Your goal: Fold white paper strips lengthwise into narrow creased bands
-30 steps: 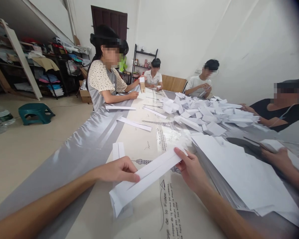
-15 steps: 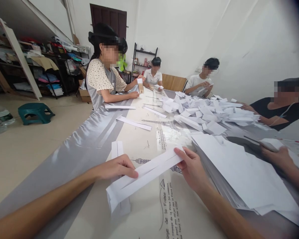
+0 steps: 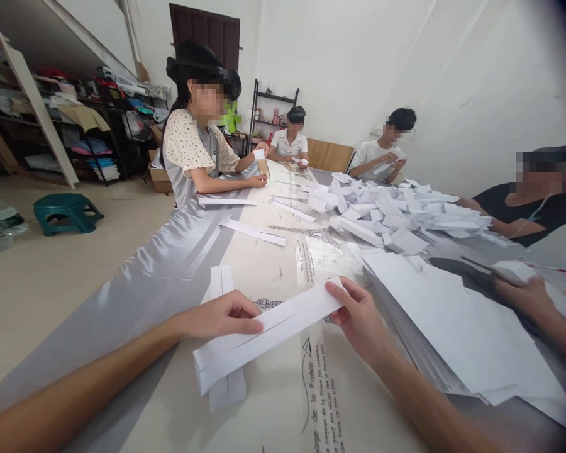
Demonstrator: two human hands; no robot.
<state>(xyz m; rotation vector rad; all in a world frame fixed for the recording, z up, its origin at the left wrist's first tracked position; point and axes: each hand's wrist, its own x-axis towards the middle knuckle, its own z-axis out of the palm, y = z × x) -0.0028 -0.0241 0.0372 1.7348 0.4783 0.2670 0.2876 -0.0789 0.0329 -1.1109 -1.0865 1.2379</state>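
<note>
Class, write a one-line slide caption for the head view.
Left hand and right hand hold a folded white paper strip above a table, stacked sheets beside them.

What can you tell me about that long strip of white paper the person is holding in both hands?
The paper strip is long, narrow and white, folded lengthwise so its flaps meet along a seam down the middle. It lies slanted, its near end low on the left, its far end higher on the right. The left hand pinches its upper edge near the middle; the right hand grips the far end. Its near end crosses over another folded strip on the table.
</note>
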